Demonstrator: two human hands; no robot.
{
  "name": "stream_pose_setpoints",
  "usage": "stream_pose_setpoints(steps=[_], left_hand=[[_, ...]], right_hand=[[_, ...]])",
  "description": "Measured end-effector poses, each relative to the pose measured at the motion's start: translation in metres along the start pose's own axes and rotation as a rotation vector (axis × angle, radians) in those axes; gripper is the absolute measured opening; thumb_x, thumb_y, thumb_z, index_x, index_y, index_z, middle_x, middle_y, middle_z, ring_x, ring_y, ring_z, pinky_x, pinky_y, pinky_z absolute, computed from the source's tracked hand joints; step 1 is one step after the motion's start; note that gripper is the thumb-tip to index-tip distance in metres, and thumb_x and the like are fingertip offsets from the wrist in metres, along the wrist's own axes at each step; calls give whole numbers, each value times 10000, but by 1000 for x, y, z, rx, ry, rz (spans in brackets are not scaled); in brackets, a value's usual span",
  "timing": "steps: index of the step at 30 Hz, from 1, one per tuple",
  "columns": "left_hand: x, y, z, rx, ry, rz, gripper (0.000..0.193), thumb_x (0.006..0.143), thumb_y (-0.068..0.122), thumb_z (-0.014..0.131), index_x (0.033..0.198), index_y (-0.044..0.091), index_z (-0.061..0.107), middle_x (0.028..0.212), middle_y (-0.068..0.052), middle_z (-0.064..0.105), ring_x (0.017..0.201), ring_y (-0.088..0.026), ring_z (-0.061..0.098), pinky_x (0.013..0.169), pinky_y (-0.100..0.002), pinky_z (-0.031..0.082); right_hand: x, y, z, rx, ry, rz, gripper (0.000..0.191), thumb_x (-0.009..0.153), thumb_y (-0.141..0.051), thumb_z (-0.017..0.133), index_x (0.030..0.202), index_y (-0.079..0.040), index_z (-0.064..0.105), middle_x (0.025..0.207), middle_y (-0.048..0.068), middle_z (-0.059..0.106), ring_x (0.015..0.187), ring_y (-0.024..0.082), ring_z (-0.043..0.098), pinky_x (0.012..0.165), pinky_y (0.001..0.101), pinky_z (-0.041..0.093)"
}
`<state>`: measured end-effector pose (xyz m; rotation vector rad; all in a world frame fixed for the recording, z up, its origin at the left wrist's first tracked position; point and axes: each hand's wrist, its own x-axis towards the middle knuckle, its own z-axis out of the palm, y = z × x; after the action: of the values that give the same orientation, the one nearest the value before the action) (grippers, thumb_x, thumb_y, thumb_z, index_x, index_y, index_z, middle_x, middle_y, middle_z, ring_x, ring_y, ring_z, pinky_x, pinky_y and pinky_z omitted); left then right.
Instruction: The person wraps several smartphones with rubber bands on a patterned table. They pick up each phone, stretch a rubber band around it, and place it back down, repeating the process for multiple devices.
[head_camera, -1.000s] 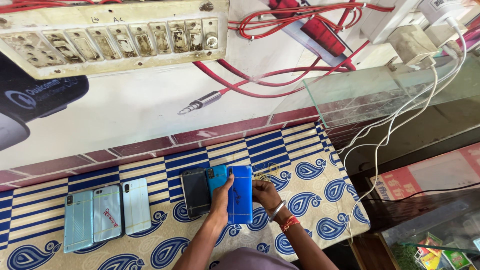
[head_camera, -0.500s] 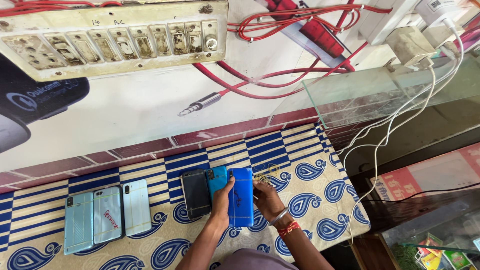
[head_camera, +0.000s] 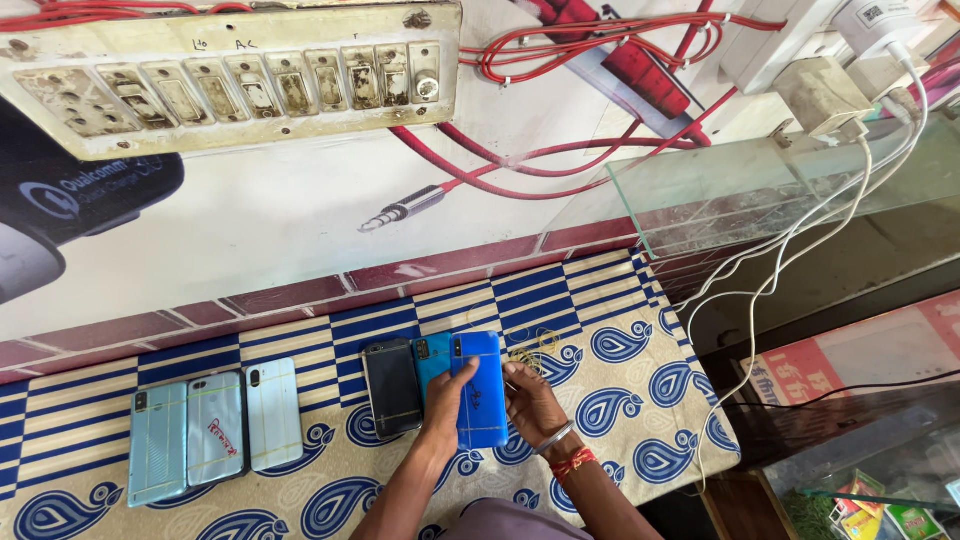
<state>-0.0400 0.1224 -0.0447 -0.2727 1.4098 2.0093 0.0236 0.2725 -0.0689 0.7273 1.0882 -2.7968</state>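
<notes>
A bright blue phone (head_camera: 480, 390) lies back-up on the cloth-covered surface (head_camera: 620, 420), near the middle of the lower part of the view. The left hand (head_camera: 447, 397) rests flat on its left half, fingers pointing to 12 o'clock, its grip loose and pressing on the phone rather than closed around it. The right hand (head_camera: 532, 400) sits just at the phone's 3 o'clock edge, fingers curled against the side; whether they truly pinch the phone cannot be told. A metal bangle and red thread (head_camera: 567, 452) circle the right wrist.

Partly under the blue phone, at its 9 o'clock, shows a teal phone (head_camera: 430, 352), and just beside that a black phone (head_camera: 391, 388). At the blue phone's 2 o'clock lie thin yellow rubber bands (head_camera: 537, 347) on the cloth. Well apart, toward 9 o'clock, three pale blue phones (head_camera: 215, 428) lie side by side, touching.

The cloth carries blue paisley shapes and blue stripes. At 12 o'clock, up the wall, hangs a grimy switchboard (head_camera: 240, 75), with red cables (head_camera: 560, 60) looping at 1 o'clock. White charger cables (head_camera: 790, 260) drop at 3 o'clock past a glass case (head_camera: 700, 200).
</notes>
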Motion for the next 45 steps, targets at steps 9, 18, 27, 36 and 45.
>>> stream_pose_setpoints(steps=[9, 18, 27, 36, 45], left_hand=[[-2, -3, 0, 91, 13, 32, 349, 767, 208, 829, 1046, 23, 732, 895, -111, 767, 770, -205, 745, 705, -364, 641], [-5, -7, 2, 144, -5, 13, 342, 779, 183, 825, 1088, 54, 752, 949, -114, 793, 818, -205, 765, 756, -369, 644], [-6, -14, 6, 220, 9, -42, 357, 750, 171, 829, 1075, 49, 747, 956, -135, 795, 825, -227, 771, 775, -395, 654], [-7, -19, 5, 233, -18, -18, 359, 750, 172, 830, 1075, 47, 742, 948, -125, 785, 828, -211, 767, 778, -383, 657], [-4, -11, 2, 46, -34, -9, 359, 759, 159, 821, 1088, 43, 735, 938, -135, 798, 820, -226, 779, 736, -377, 659]], right_hand=[[-1, 1, 3, 92, -61, -22, 148, 977, -210, 704, 1037, -78, 676, 953, 49, 706, 829, 149, 656, 740, 295, 579], [0, 1, 9, 225, 88, 15, 191, 943, -205, 683, 1086, -80, 665, 1003, 52, 703, 899, 162, 676, 857, 327, 585], [2, 1, 10, 279, 133, 52, 189, 952, -248, 712, 1063, -98, 679, 914, 43, 676, 835, 180, 659, 841, 367, 587], [4, -1, 4, 199, 82, 98, 362, 942, -300, 738, 669, -175, 535, 600, -28, 505, 590, 140, 487, 700, 334, 495], [-1, -3, 8, 25, 236, 116, 386, 903, -346, 751, 617, -164, 565, 569, -21, 544, 511, 114, 436, 533, 251, 384]])
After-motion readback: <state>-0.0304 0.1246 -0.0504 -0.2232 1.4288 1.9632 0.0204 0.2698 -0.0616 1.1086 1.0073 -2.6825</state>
